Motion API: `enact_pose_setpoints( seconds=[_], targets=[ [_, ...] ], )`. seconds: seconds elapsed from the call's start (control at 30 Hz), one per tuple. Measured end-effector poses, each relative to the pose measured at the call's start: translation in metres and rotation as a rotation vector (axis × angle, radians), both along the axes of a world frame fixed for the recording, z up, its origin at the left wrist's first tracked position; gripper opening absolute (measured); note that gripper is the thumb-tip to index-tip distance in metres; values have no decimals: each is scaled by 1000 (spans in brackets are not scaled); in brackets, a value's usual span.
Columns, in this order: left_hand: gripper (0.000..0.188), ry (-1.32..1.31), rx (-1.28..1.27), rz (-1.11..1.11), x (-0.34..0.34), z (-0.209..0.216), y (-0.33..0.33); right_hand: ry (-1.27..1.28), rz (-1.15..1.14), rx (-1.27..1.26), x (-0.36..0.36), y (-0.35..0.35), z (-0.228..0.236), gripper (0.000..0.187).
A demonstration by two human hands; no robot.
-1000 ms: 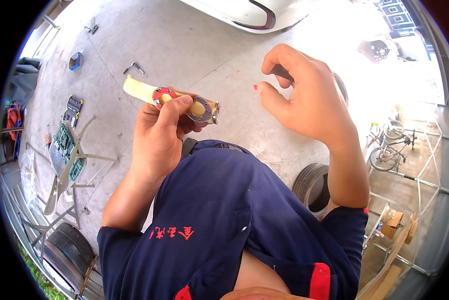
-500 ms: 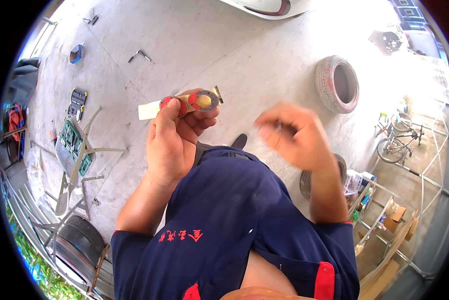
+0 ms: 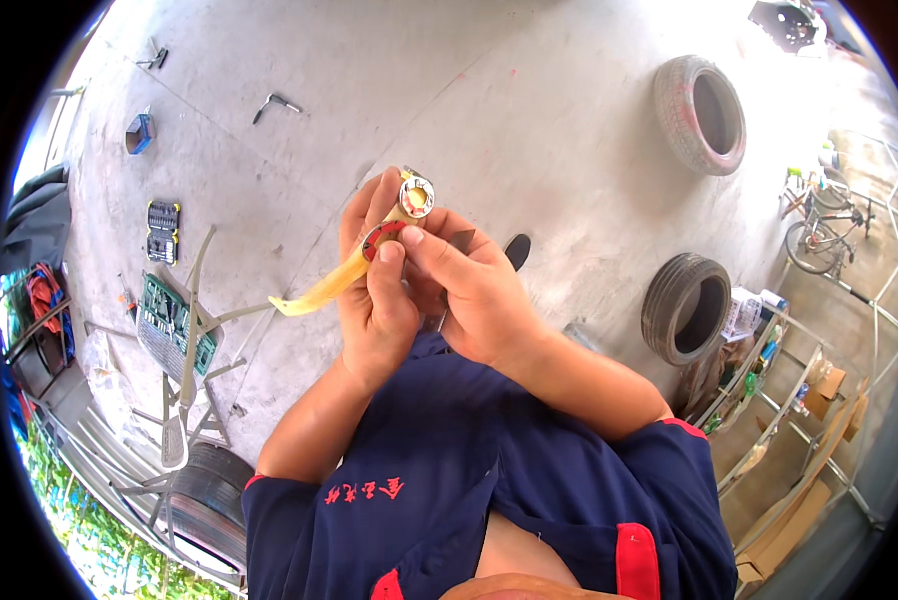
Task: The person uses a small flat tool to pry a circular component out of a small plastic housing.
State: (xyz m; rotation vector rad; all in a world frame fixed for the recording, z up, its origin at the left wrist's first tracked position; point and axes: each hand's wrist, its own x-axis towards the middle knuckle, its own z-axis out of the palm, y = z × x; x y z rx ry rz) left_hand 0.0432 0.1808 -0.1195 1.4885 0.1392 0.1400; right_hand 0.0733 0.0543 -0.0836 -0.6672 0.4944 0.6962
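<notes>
Both my hands meet in front of my chest around a long yellow strip-like piece (image 3: 319,290), with a red-and-dark disc (image 3: 381,240) on it and a silver ring (image 3: 418,197) at its upper end. My left hand (image 3: 379,310) is closed on the piece, thumb beside the disc, while the yellow tail hangs out to the left. My right hand (image 3: 484,295) is closed too, its thumb tip pressed at the disc's edge. A dark pointed flat thing (image 3: 461,240) shows by the right fingers; its kind and how it is held are hidden.
Two tires, one greyish (image 3: 674,115) and one dark (image 3: 659,310), stand at the right. Left are a folding chair (image 3: 191,330) bearing a green tool case (image 3: 164,310), a black tool case (image 3: 163,232) and a blue box (image 3: 140,134). A metal rack (image 3: 769,420) stands lower right.
My right hand has come left to the yellow piece and now touches it. The piece has tilted, its ringed end higher and its tail lower. The view has shifted; the white car is gone from it.
</notes>
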Motion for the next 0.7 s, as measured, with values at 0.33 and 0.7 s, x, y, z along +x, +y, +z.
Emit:
enact_pose_setpoints(
  seconds=[0.33, 0.7],
  targets=[
    [82, 112, -502, -405, -18, -3, 63, -566, 177, -336, 36, -50, 40, 9],
    [18, 78, -458, -309, 6, 78, -53, -956, 463, -813, 24, -125, 104, 11]
  ],
)
